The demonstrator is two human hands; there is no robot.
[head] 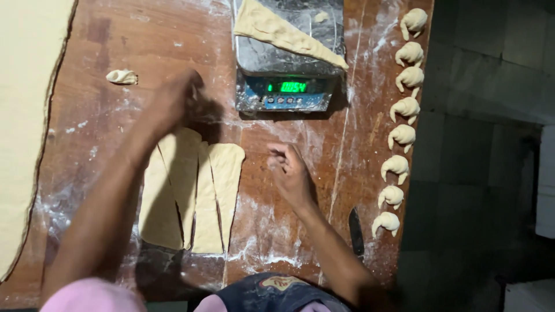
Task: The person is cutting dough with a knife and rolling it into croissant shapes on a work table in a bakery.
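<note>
My left hand point(176, 101) hovers over the far ends of several long dough triangles point(191, 190) lying side by side on the floured wooden table point(92, 133); it looks blurred and I cannot tell if it grips one. My right hand point(289, 170) rests to the right of the triangles, fingers curled loosely, holding nothing that I can see. One dough triangle point(283, 32) lies across the pan of a digital scale point(286, 63) at the far middle, beyond both hands.
A row of several rolled dough crescents point(402, 110) runs along the table's right edge. One small rolled piece point(122, 76) sits at the far left. A large dough sheet point(23, 115) covers the left side. A knife point(356, 231) lies near the front right.
</note>
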